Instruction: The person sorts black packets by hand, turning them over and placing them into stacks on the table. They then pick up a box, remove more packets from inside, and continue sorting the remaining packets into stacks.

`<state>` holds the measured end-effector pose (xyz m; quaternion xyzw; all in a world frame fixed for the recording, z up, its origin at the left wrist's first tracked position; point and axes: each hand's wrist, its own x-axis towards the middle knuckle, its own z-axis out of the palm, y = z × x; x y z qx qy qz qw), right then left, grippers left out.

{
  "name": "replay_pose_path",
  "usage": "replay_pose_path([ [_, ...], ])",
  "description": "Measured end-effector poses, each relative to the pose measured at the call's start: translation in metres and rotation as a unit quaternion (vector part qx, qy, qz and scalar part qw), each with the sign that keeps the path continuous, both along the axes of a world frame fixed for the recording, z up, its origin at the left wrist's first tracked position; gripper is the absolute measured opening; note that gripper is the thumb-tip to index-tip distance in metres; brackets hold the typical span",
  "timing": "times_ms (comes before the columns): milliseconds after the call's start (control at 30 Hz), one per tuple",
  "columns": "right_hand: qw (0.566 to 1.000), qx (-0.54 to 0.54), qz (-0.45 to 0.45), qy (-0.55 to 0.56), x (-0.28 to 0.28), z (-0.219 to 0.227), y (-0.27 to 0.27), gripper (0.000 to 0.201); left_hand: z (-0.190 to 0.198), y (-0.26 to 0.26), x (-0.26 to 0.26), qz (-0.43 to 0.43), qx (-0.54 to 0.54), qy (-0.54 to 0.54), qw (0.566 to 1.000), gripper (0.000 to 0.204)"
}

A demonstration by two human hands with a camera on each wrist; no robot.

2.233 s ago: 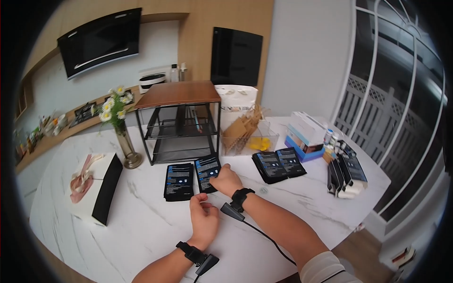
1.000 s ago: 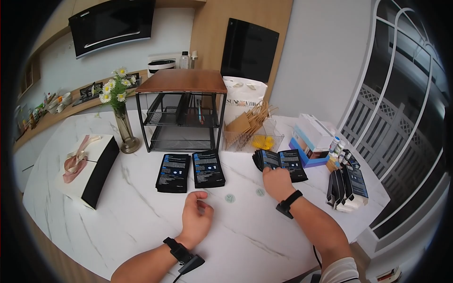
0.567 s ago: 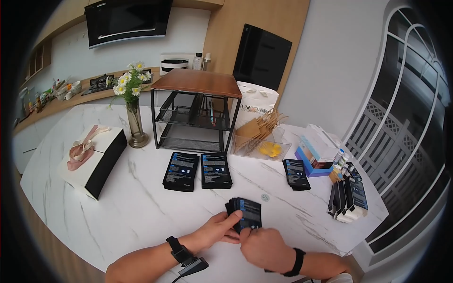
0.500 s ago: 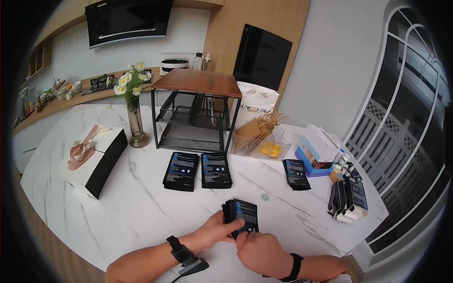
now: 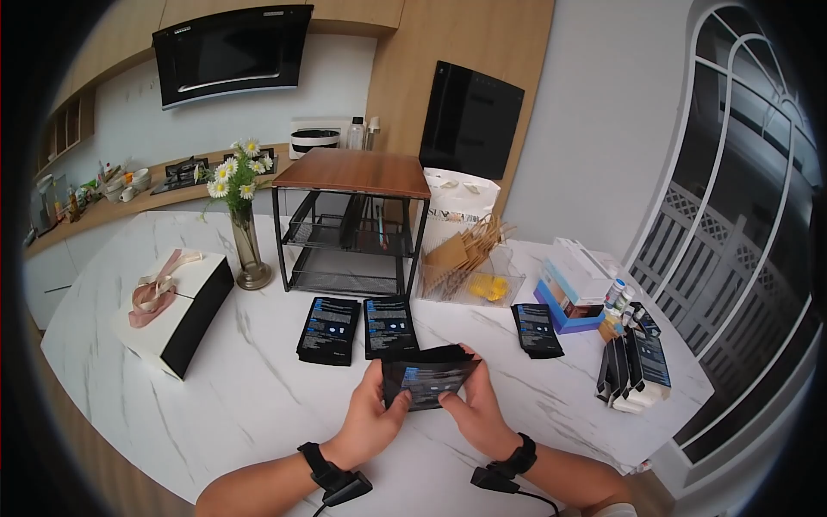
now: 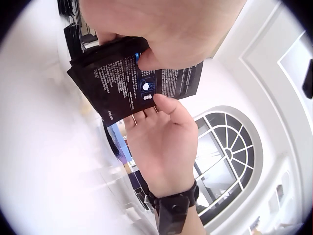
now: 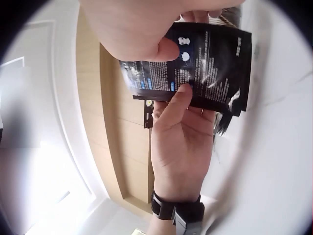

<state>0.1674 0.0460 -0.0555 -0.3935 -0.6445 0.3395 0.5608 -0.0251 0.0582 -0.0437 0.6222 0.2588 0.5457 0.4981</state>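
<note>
Both hands hold one stack of black printed packets [image 5: 429,383] above the near part of the table, turned sideways. The left hand [image 5: 366,422] grips its left end, thumb on the printed face. At the right end the right hand [image 5: 479,414] does the same, fingers behind. In the left wrist view the packets [image 6: 117,81] fan slightly at one edge; the right wrist view shows the packets [image 7: 215,68] between both thumbs and fingers. Beyond the hands lie two packet stacks, one left [image 5: 329,331] and one right [image 5: 388,326]. A smaller stack [image 5: 537,331] lies farther right.
A black rack with a wooden top [image 5: 353,172] stands at the back, beside a clear bin [image 5: 469,289] of brown paper bags. A flower vase [image 5: 250,250] and ribboned box [image 5: 177,310] are left. Right are a blue-white box [image 5: 573,289] and black cartons [image 5: 633,366].
The right hand has taken a stack from the right-hand pile and brought it to the left hand. Since then the stack has been turned sideways and raised, with both hands at its ends.
</note>
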Motion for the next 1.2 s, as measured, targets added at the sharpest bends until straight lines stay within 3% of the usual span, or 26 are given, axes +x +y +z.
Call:
replay_pose_path([
  [33,0.993,-0.055,0.062,0.088,-0.004,-0.003,0.004,0.066,-0.007,0.001,0.002,0.000,0.012,-0.013,1.000,0.040],
  [67,0.988,-0.088,0.088,0.092,-0.010,0.005,0.000,0.065,-0.014,0.002,0.004,-0.011,-0.019,-0.011,1.000,0.042],
  [200,0.983,-0.123,0.104,0.084,-0.013,-0.011,0.005,0.058,-0.029,0.003,0.003,-0.019,-0.115,0.014,0.993,0.051],
  [367,0.972,-0.173,0.087,0.134,-0.014,-0.016,-0.005,0.050,-0.023,-0.005,0.007,-0.001,-0.086,-0.001,0.996,0.045],
  [433,0.983,-0.079,0.078,0.144,-0.015,-0.013,-0.006,0.046,-0.015,-0.006,0.002,0.025,-0.014,0.083,0.996,0.037],
  [500,0.983,-0.091,0.072,0.141,-0.006,-0.013,-0.001,0.049,0.002,-0.001,-0.006,0.042,0.005,0.103,0.994,0.030],
  [567,0.996,-0.059,0.026,0.067,0.010,-0.010,0.010,0.059,0.018,0.005,-0.017,0.077,0.134,0.225,0.962,0.029],
  [600,0.999,0.014,-0.037,0.000,0.015,-0.003,0.012,0.064,0.030,0.005,-0.020,0.099,0.156,0.256,0.949,0.030],
  [633,0.999,0.012,-0.041,0.002,0.015,0.005,0.010,0.064,0.037,0.006,-0.022,0.094,0.155,0.257,0.949,0.030],
  [700,0.987,0.082,-0.087,-0.104,0.012,0.021,0.005,0.062,0.044,0.007,-0.025,0.122,0.216,0.353,0.902,0.030],
  [767,0.991,0.071,-0.060,-0.100,0.006,0.017,0.003,0.061,0.045,0.007,-0.025,0.127,0.240,0.367,0.890,0.029],
  [833,0.998,-0.046,0.041,-0.023,0.007,0.000,0.008,0.054,0.041,0.007,-0.025,0.130,0.267,0.415,0.860,0.029],
  [933,0.993,-0.104,0.040,-0.026,0.017,-0.019,0.020,0.039,0.042,0.009,-0.028,0.149,0.238,0.421,0.863,0.029],
  [967,0.988,-0.148,0.039,-0.006,0.020,-0.021,0.022,0.034,0.039,0.010,-0.029,0.152,0.238,0.418,0.863,0.029],
  [1033,0.986,-0.159,0.041,0.022,0.026,-0.020,0.026,0.032,0.029,0.016,-0.032,0.086,0.066,0.234,0.966,0.031],
  [1100,0.984,-0.168,0.042,0.048,0.029,-0.017,0.027,0.031,0.013,0.019,-0.027,0.075,0.055,0.167,0.982,0.035],
  [1167,0.970,-0.166,0.050,0.171,0.022,-0.015,0.023,0.030,-0.006,0.020,-0.020,0.052,-0.047,0.042,0.997,0.039],
  [1200,0.970,-0.166,0.051,0.168,0.020,-0.014,0.021,0.030,-0.012,0.020,-0.018,0.053,-0.047,0.039,0.997,0.039],
])
